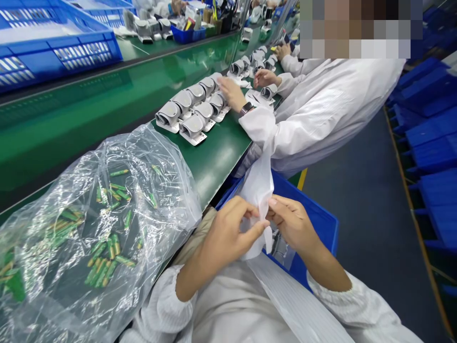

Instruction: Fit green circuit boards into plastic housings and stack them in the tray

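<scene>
A thin white translucent plastic bag (pixel 259 181) hangs between my two hands, above my lap and the edge of the blue bin. My left hand (pixel 230 228) pinches its crumpled edge from the left, fingers curled and thumb pointing right. From the other side, my right hand (pixel 294 226) closes thumb and fingertips on the same bag. Whether anything is inside it I cannot make out. Left of my arm, a large clear plastic bag (pixel 167 176) with several small green-and-gold battery-like pieces (pixel 102 271) lies on the green bench.
Rows of grey-white cuffed devices (pixel 193 124) stand on the green bench (pixel 217 147). A co-worker's hand (pixel 233 93) reaches over them. A blue bin (pixel 321 219) sits beside my lap. Blue crates (pixel 85 50) stand at upper left; more blue bins (pixel 437 133) line the right.
</scene>
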A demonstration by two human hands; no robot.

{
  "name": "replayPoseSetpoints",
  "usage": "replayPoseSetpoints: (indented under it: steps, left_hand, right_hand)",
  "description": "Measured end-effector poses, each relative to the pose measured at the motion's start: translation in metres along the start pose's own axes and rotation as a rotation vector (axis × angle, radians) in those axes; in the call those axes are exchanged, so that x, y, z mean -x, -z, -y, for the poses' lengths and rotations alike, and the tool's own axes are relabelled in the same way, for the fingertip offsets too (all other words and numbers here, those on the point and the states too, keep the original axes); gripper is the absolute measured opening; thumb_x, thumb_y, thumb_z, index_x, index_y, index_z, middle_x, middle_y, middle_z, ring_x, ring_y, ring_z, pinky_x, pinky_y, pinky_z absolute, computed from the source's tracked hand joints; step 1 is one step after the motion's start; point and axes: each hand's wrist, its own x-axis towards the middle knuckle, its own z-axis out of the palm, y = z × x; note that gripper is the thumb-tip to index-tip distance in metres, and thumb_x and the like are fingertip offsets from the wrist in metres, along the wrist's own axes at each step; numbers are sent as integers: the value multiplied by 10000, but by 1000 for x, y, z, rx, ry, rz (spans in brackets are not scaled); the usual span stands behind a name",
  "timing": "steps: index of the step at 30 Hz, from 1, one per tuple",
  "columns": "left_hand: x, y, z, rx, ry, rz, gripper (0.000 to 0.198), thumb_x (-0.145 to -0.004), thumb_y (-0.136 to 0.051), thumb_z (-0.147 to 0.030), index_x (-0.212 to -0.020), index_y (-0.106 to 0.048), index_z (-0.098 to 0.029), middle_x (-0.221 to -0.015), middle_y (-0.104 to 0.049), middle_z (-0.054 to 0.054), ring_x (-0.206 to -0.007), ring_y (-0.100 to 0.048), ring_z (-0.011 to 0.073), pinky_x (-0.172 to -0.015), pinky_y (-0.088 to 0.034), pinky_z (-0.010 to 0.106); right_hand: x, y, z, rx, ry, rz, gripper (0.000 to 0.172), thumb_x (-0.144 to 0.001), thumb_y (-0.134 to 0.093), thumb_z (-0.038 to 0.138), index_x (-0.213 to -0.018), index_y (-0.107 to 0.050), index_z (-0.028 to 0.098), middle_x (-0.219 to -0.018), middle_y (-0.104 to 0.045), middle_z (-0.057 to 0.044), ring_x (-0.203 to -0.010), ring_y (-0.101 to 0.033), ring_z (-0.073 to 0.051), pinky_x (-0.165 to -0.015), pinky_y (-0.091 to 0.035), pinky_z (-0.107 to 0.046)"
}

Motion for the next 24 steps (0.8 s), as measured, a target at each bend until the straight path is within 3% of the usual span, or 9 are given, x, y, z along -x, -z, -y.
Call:
replayPoseSetpoints:
  steps: [7, 12, 14, 17, 20, 24]
  left_hand:
    - [4, 2, -7, -60, -22, -71, 277, -991, -793, -392, -1142, -631, -227, -1093, -681, 49, -1021, -672, 213, -900, -552, 342]
    - [5, 0, 2, -158, -42, -85, 384, -980, -818, -487, -1192, -627, -230, -1042, -667, 36, -970, -672, 218, -869, -549, 349]
    - [5, 0, 5, -230, -35, -78, 431, -958, -842, -491, -1224, -619, -235, -1012, -665, 25, -946, -674, 225, -851, -547, 359]
    - [6, -1, 8, -277, -42, -47, 405, -974, -825, -384, -1278, -596, -243, -1005, -680, 15, -952, -694, 231, -836, -552, 360]
    - [6, -3, 9, -251, -35, -13, 397, -994, -773, -281, -1335, -571, -255, -987, -684, 4, -960, -716, 226, -848, -571, 354]
    - [7, -2, 9, -186, 46, -21, 532, -934, -819, -290, -1398, -561, -255, -1169, -706, 68, -1150, -715, 279, -1003, -591, 429]
  right_hand:
    - [7, -1, -2, -60, 7, -31, 416, -910, -858, 629, -954, -807, 219, -833, -778, -54, -730, -725, -206, -685, -618, -314]
    - [8, -1, -2, -160, -9, 42, 544, -830, -930, 655, -1137, -796, 226, -953, -829, -86, -869, -806, -273, -713, -655, -343]
    - [9, 0, -3, -164, -14, 40, 521, -838, -942, 602, -1168, -790, 229, -963, -836, -79, -866, -812, -271, -723, -663, -348]
    - [10, -2, -2, -175, -36, -15, 417, -906, -897, 525, -1193, -790, 241, -921, -834, -51, -799, -805, -250, -709, -663, -342]
    - [9, -9, 3, -250, -27, -119, 425, -923, -852, 538, -1233, -786, 256, -901, -834, -39, -809, -814, -267, -730, -675, -372]
    - [4, -1, 2, -313, 51, -285, 426, -878, -844, 498, -1237, -797, 273, -908, -838, -28, -895, -827, -293, -833, -682, -421]
